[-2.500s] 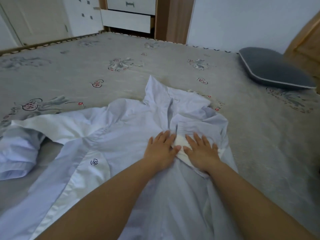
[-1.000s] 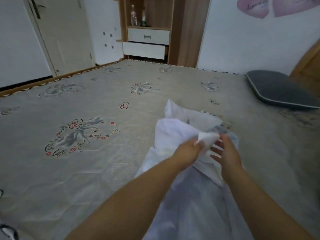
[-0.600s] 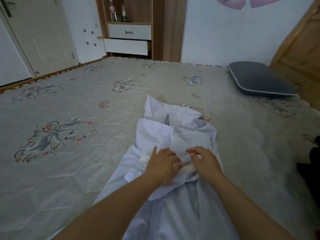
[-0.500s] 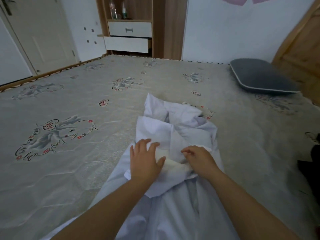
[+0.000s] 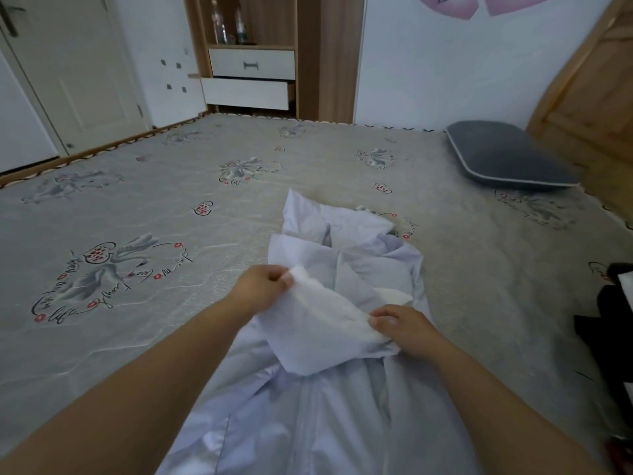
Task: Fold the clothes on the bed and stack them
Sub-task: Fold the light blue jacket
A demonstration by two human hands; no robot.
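- Closest to the camera, the pale blue shirt (image 5: 308, 423) lies spread along the bed (image 5: 144, 337), its lower part running right out of the bottom of the shot between the two forearms.
- The right hand (image 5: 404, 329) pinches the near end of a white cuff-like strip (image 5: 329, 303) of the shirt, fingers curled round the fabric, pretty much down on the garment.
- The left hand (image 5: 260, 286) pinches the other end of that strip between thumb and fingers, lifted a bit off the shirt, so the strip stretches between both hands.
- Just past the hands, the upper part of the shirt is bunched up and already folded over itself, collar end pointing away.
- Off at the right edge there's something dark (image 5: 613, 323) on the bed, can't tell what it is.
- Further back on the right, a grey pillow (image 5: 507, 156) sits near the wooden headboard (image 5: 592, 94).
- Far end: a wooden cabinet (image 5: 270, 56) with two white drawers, the lower one pulled out, bottles on the shelf above, and a white door (image 5: 75, 70) on the left.
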